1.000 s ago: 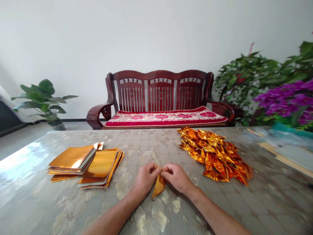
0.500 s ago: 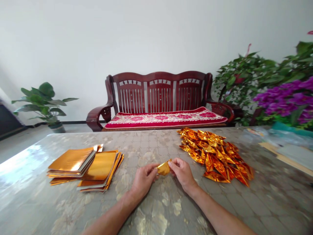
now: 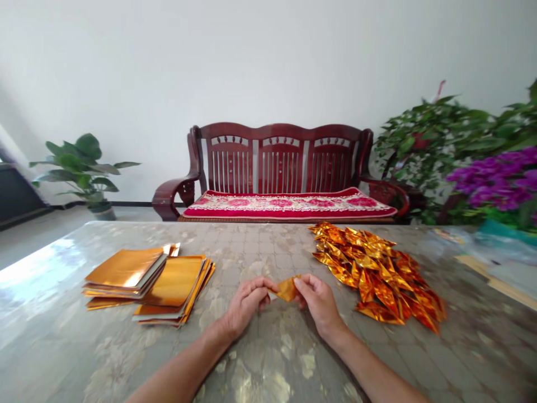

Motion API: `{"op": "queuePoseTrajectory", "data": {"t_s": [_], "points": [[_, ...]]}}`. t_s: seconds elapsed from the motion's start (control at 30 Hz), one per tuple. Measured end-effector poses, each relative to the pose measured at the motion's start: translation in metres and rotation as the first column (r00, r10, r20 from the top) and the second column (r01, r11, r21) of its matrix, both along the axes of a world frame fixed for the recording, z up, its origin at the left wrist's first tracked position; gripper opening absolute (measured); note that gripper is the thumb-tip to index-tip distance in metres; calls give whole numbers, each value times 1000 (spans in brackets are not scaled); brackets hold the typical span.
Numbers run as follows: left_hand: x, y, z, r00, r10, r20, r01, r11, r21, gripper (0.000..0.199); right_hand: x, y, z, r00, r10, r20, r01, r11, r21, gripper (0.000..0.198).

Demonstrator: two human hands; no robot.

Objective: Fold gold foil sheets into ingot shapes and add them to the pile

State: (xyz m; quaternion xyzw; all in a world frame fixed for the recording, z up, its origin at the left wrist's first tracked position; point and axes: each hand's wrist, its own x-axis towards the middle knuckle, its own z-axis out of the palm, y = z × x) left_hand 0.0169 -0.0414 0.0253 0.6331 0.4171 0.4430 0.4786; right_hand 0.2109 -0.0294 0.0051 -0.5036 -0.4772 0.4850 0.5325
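Between my two hands is a small piece of gold foil paper (image 3: pixel 287 289), partly folded, with a bit of its pale underside showing on the left. My left hand (image 3: pixel 250 299) pinches its left end between thumb and fingers. The right end is gripped by my right hand (image 3: pixel 314 296), thumb on top. Off to the left lie stacks of flat gold foil sheets (image 3: pixel 172 282), some with grey backs. On the right is a heap of folded, pointed foil pieces (image 3: pixel 373 268) in shiny orange-gold.
Everything rests on a patterned, glossy table (image 3: pixel 251 358). Plastic bags and a flat board (image 3: pixel 499 280) lie at its right edge. Beyond stands a dark red wooden bench (image 3: pixel 277 162) with a red floral cover, flanked by a potted plant (image 3: pixel 86 170) and purple flowers (image 3: pixel 495 176).
The foil piece has turned and been reshaped between my fingers, its pale underside now showing at the left. The whole view has shifted slightly.
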Motion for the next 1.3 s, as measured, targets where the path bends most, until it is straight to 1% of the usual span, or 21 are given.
{"op": "queuePoseTrajectory", "data": {"t_s": [0.13, 0.23, 0.37, 0.43, 0.5, 0.63, 0.73, 0.83, 0.9, 1.07, 1.13, 1.23, 1.3], "points": [[-5, 1, 3, 991, -102, 92, 107, 993, -52, 32, 1, 0, 1, 1000, 10, -18, -10, 1000, -22, 43], [-3, 3, -1, 988, -98, 118, 112, 986, -120, 30, 2, 1, 1, 999, 35, -21, -35, 999, -21, 42], [1, 5, -6, 984, -87, 156, 109, 984, -138, 43, 3, 2, 2, 999, 42, -26, -43, 999, -24, 43], [2, 5, -8, 990, -62, 130, 81, 986, -146, 46, 2, 2, 3, 999, 38, -35, -38, 999, -22, 44], [2, 6, -10, 995, -18, 94, 32, 989, -147, 44, 2, 1, 4, 998, 33, -45, -34, 999, -14, 44], [3, 9, -16, 992, 85, 95, -76, 993, -94, 34, 1, 2, 5, 998, 29, -53, -28, 999, 25, 41], [3, 12, -21, 978, 172, 113, -167, 984, -56, 24, 2, 2, 4, 998, 58, -34, -57, 998, 36, 38], [2, 15, -23, 957, 265, 119, -261, 964, -42, 18, 3, 0, 3, 995, 97, 10, -97, 994, 42, 34], [2, 16, -22, 947, 292, 136, -289, 956, -43, 17, 4, -1, 4, 990, 135, 42, -137, 990, 45, 31], [0, 17, -20, 943, 297, 151, -290, 955, -67, 24, 6, -1, 2, 960, 234, 153, -238, 971, 7, 27], [-1, 18, -21, 943, 303, 137, -297, 953, -63, 23, 7, -1, 0, 942, 247, 228, -255, 967, 7, 29], [-4, 21, -21, 945, 304, 124, -300, 953, -47, 22, 9, 1, -2, 906, 235, 352, -270, 961, 52, 38], [-5, 22, -21, 951, 286, 119, -284, 958, -33, 21, 11, 1, -1, 876, 201, 437, -272, 956, 105, 39]]}}
